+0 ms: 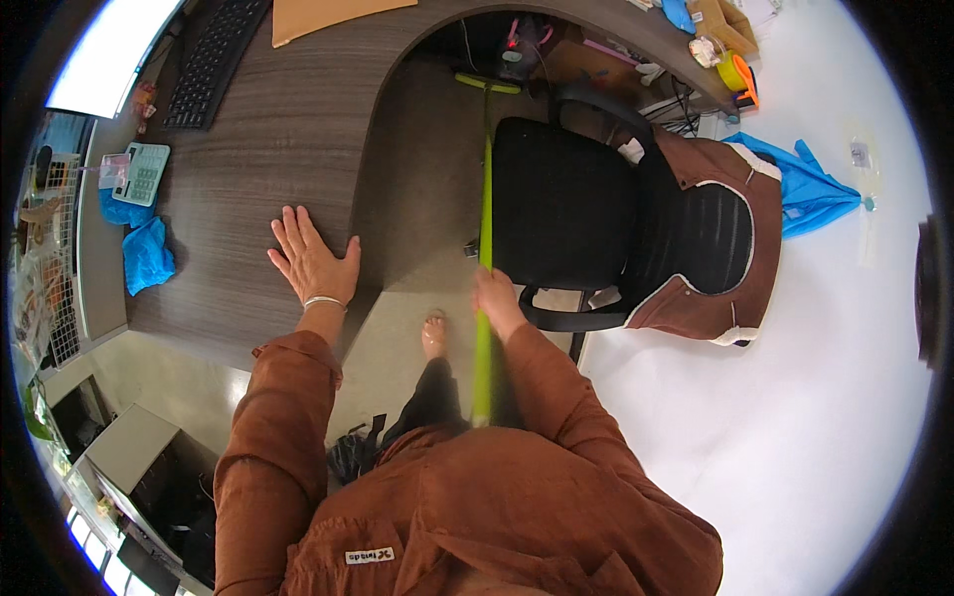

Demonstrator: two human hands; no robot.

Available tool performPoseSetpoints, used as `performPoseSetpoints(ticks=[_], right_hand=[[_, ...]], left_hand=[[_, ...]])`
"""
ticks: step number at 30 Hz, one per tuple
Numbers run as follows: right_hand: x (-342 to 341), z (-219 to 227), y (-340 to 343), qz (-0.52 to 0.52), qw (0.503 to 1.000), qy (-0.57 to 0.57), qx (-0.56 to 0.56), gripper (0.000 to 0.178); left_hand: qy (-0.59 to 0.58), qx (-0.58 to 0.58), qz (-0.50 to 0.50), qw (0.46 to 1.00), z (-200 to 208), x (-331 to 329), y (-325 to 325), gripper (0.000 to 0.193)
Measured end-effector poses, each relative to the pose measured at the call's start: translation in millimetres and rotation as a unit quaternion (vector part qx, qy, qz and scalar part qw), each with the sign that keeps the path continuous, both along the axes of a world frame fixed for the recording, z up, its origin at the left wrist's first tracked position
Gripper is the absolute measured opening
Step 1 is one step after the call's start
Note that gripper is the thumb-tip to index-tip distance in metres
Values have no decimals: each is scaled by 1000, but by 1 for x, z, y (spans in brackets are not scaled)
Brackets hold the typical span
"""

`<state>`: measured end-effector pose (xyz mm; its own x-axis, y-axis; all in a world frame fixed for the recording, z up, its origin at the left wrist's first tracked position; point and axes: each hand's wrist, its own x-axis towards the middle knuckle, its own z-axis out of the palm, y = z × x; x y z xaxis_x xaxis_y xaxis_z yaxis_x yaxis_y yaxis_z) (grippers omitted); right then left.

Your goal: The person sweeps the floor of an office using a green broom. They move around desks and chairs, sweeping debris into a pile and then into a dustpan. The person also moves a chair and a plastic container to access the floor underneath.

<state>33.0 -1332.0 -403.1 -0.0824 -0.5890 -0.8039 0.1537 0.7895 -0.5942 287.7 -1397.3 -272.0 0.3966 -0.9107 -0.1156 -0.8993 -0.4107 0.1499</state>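
Gripping right hand [500, 301]: fingers closed around the green pole [486, 199], its head [487, 83] beneath the desk [268, 129].
Left hand [316, 266]: fingers spread flat on the desk.
Chair [561, 199]: a sideways pole swing could knock it.
Dark object [517, 64]: pushing too far could bump it.

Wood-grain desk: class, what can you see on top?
Chiefly a black keyboard, calculator, tan sheet, crumpled blue material and the left hand. They hide the desktop directly beneath them.
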Motion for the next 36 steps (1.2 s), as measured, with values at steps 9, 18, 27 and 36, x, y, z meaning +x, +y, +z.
performPoseSetpoints(ticks=[9,18,27,36], right_hand=[[-16,41,-2,43,989,-60,127,28],[-87,232,134,155,961,-52,225,26],[-31,42,60,252,968,-12,-1,22],[-78,35,166,352,917,135,130,48]], left_hand=[[1,-10,-7,1000,-2,0,0,85],[-2,-15,-17,1000,-3,-1,3,84],[-30,-28,-27,999,-9,3,5,83],[-32,-39,-23,998,-14,1,8,84]])
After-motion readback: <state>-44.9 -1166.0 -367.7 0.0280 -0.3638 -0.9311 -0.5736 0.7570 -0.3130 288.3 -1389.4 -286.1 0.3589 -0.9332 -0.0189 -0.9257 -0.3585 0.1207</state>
